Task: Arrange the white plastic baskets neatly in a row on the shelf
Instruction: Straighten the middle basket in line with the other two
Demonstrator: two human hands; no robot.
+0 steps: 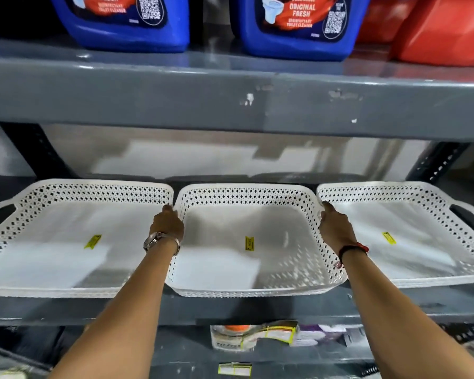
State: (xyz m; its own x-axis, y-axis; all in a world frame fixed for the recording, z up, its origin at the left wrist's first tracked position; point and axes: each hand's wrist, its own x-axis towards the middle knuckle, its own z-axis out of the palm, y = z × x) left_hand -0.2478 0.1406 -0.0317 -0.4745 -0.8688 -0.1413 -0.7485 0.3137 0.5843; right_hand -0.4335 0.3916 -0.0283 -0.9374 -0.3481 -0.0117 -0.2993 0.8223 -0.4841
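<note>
Three white perforated baskets sit in a row on the grey shelf (230,310): the left basket (52,269), the middle basket (216,272) and the right basket (422,258), rims nearly touching. The left hand (167,222) grips the middle basket's left rim and the right hand (334,225) its right rim, fingers curled over the edges. The front rims lie close to the shelf lip, with open depth behind. Blue bottles (126,23) stand above.
</note>
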